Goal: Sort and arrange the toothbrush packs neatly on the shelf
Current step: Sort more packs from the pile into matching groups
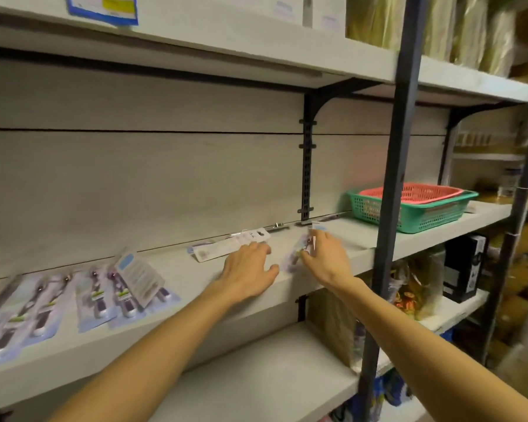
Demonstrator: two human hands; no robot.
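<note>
Right hand [323, 257] pinching blurred pack [296, 254]

White shelf [195, 269] runs from lower left to mid right of frame. Lying flat on it at lower left: a row of toothbrush packs [73, 300], one reversed pack [141, 277] propped tilted across them. At centre near the back wall: a single pack [226, 243]. Just right of centre: a blurred pack [297, 254]. At right: a green basket [409, 214] holding a red basket [415, 191].
</note>
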